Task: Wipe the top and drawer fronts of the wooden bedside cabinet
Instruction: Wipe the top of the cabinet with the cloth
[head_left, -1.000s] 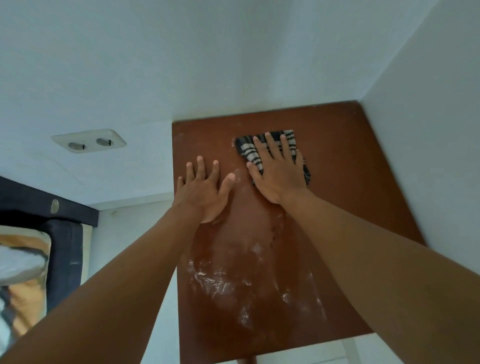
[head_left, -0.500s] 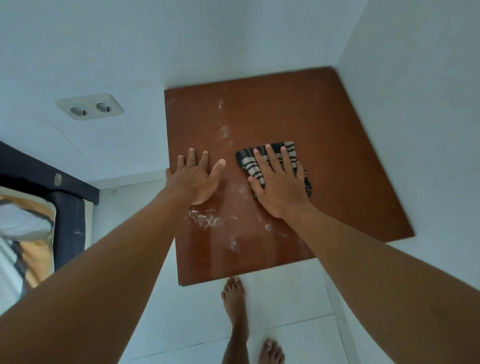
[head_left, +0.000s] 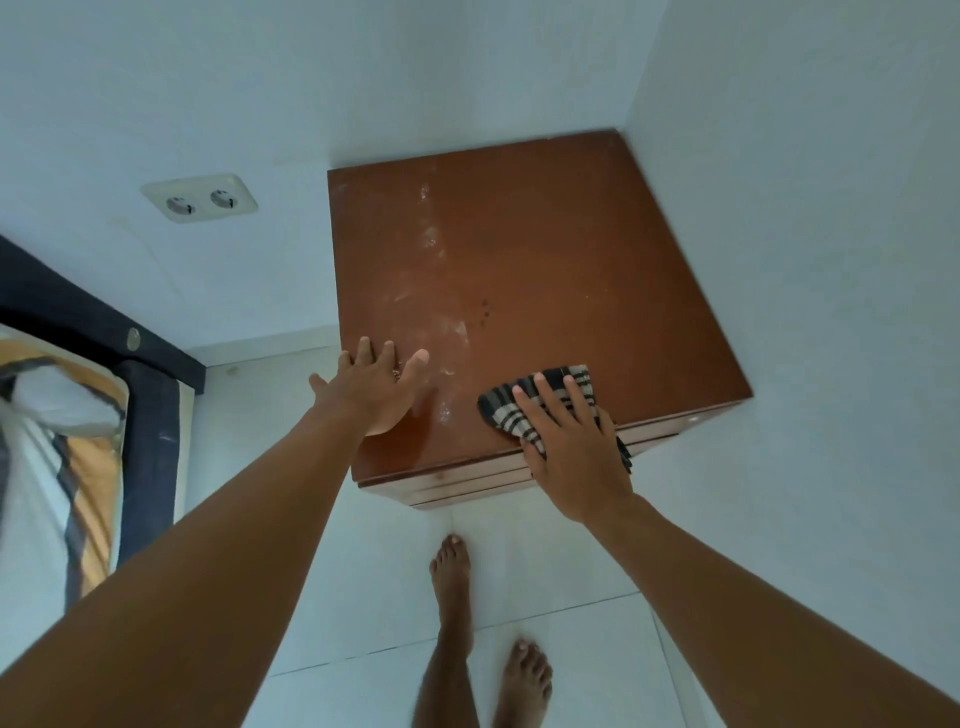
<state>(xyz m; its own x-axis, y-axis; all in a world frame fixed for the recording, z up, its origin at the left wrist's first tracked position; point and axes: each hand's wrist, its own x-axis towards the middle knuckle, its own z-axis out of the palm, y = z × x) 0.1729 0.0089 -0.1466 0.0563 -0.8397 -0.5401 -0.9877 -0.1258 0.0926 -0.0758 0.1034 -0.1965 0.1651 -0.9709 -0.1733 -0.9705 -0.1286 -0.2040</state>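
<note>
The wooden bedside cabinet (head_left: 571, 260) stands in a white corner, its red-brown top streaked with white dust down the left half. My right hand (head_left: 571, 447) presses flat on a black-and-beige checked cloth (head_left: 511, 410) at the top's front edge, with the palm hanging over the edge. My left hand (head_left: 376, 387) lies flat with fingers spread on the front left part of the top, beside the dust streak. Narrow strips of the drawer fronts (head_left: 467, 486) show below the front edge.
White walls close in behind and to the right of the cabinet. A double wall socket (head_left: 200, 199) sits to the left. A dark bed frame with patterned bedding (head_left: 78, 441) is at far left. My bare feet (head_left: 452, 577) stand on white floor tiles.
My right hand has dragged the cloth from the middle of the top back to its front edge. My left hand slid back too. The view pulled away, showing the drawer fronts and my feet.
</note>
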